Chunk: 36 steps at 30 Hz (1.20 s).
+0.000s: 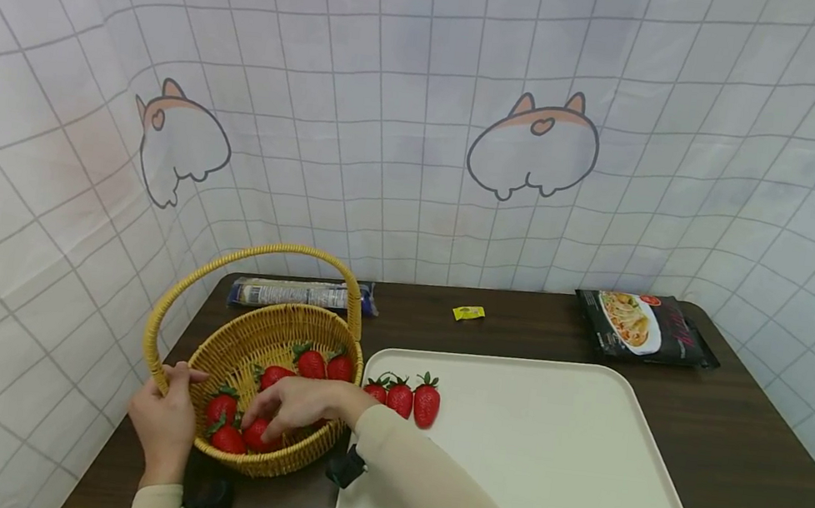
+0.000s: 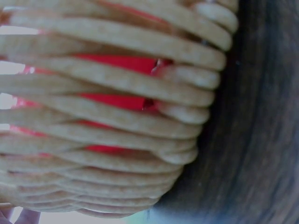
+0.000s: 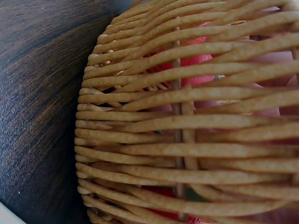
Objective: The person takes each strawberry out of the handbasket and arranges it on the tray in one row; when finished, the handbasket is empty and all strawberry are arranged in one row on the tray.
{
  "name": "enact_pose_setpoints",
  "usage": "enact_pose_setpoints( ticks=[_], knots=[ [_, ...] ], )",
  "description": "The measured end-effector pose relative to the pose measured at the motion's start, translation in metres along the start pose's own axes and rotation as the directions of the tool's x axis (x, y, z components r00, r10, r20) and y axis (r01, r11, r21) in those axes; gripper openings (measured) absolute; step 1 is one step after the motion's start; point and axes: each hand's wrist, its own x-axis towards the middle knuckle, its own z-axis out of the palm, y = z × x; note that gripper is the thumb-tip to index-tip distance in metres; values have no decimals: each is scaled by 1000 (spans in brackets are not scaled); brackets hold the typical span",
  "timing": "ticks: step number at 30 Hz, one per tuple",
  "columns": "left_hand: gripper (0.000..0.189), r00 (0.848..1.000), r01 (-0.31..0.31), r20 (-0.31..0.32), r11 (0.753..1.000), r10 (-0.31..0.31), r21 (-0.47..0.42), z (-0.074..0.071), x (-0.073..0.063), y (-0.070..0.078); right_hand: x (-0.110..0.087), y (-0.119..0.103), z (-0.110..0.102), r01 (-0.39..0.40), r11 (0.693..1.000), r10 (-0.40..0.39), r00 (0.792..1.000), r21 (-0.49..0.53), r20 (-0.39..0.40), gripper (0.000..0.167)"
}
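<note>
A yellow wicker basket (image 1: 247, 336) with a tall arched handle stands at the left of the table, holding several red strawberries (image 1: 221, 409). At the foot of its handle, my left hand (image 1: 164, 419) grips the basket's left rim. My right hand (image 1: 300, 405) reaches inside over the right rim, and its bent fingers pinch a strawberry (image 1: 258, 436) near the front. Both wrist views face the basket's woven side closely; red fruit shows through gaps in the left wrist view, and parts of my right hand (image 3: 271, 100) in the right one. The strawberries under my right palm are hidden.
Right of the basket lies a white tray (image 1: 543, 454) with three strawberries (image 1: 426, 401) at its upper left corner. Along the table's back edge are a long blue-and-clear packet (image 1: 290, 293), a small yellow wrapped piece (image 1: 469, 313) and a black food package (image 1: 644, 327).
</note>
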Motion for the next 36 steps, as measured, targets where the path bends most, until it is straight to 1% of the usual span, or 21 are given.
enact_pose_setpoints(
  ticks=[5,10,14,18,21,25,28,31,33,36],
  knots=[
    [44,1000,-2,-3,1000,2,4,-1,0,0,1,-1,1,-1,1000,1,999,-11,49,28],
    [45,1000,-9,-12,1000,9,0,0,-1,1,0,0,1,19,1000,-18,999,-24,50,28],
    [44,1000,-2,-17,1000,2,-2,0,-1,1,-1,-1,2,34,999,-33,999,-36,11,28],
    [43,1000,10,-13,1000,-10,-2,0,-1,0,-4,-2,3,48,997,-51,997,-59,-55,29],
    [43,1000,18,-7,1000,-18,-2,0,-2,1,-8,-3,3,68,993,-78,991,-93,-109,32],
    [43,1000,6,-3,1000,-6,-20,1,-3,2,-16,-4,2,101,984,-130,971,-149,-199,34],
    [42,1000,-13,4,999,13,-45,2,-1,1,-25,-5,-1,131,975,-177,948,-180,-265,33],
    [42,1000,-24,7,998,24,-55,2,-1,1,-36,-6,-4,156,974,-202,924,-164,-325,32],
    [43,1000,-20,4,998,20,-52,1,-1,1,-44,-6,-5,171,977,-207,909,-131,-362,31],
    [43,1000,-7,-8,999,6,-38,-1,-1,2,-56,-5,-6,190,980,-201,892,-66,-405,31]
  ],
)
